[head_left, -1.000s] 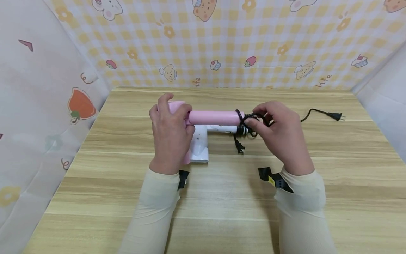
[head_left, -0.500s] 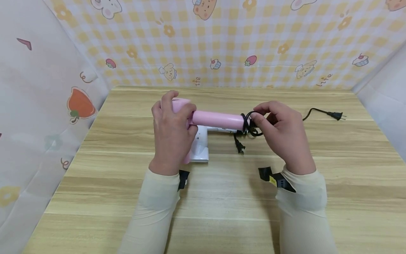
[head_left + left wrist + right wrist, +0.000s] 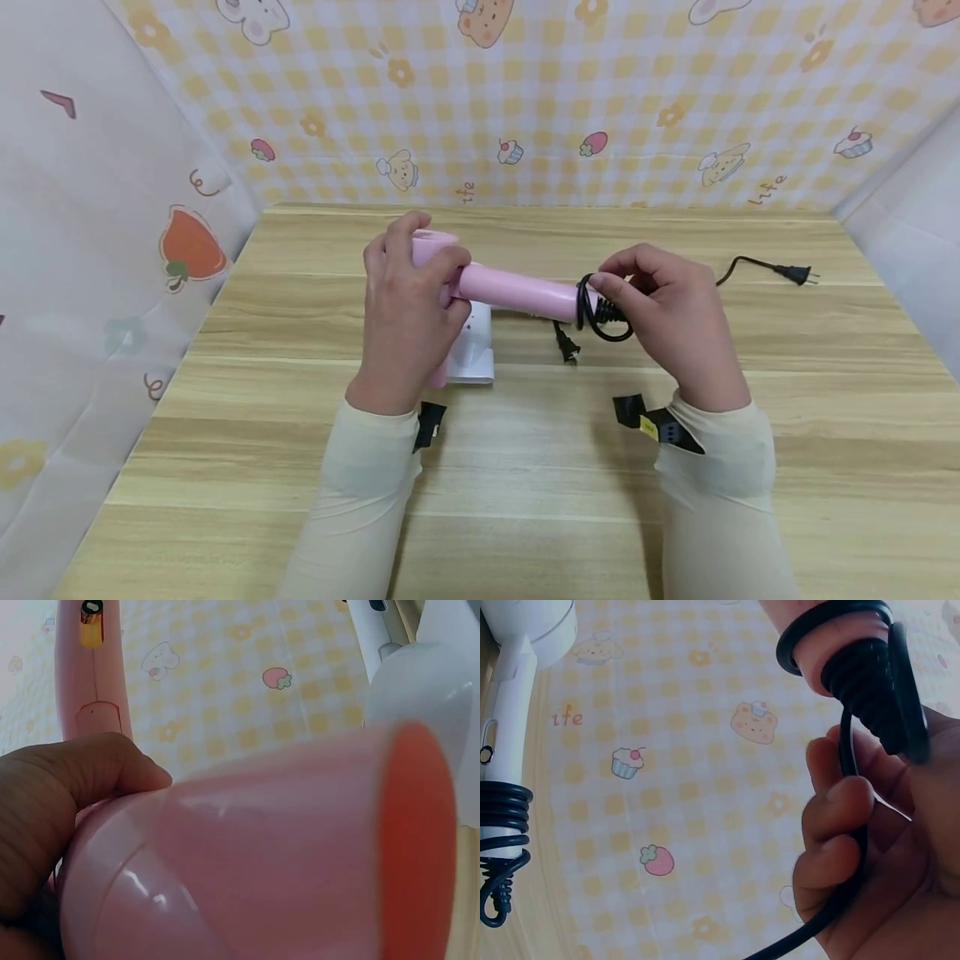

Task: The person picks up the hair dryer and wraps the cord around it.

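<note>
My left hand (image 3: 408,325) grips a pink hair dryer (image 3: 517,292) round its head, and its handle points right with the end tipped down. In the left wrist view the thumb lies behind the dryer's wide nozzle (image 3: 285,862), red inside. A loop of black cord (image 3: 611,338) circles the handle's end, close to the ribbed cord sleeve (image 3: 862,686). My right hand (image 3: 671,325) pinches this cord, which also runs across its curled fingers in the right wrist view. Under the pink dryer lies a white hair dryer (image 3: 474,346), partly hidden.
Black cord (image 3: 506,814) is wound round the white dryer's handle, and a plug (image 3: 567,346) lies beside it on the wooden table (image 3: 525,500). Another plug (image 3: 793,273) rests to the right on a length of cord. A checked curtain (image 3: 525,100) stands behind.
The pink handle's end has tilted downward and shifted slightly right. The right hand has drawn the cord loop off the handle's side toward its tip, uncovering the ribbed sleeve.
</note>
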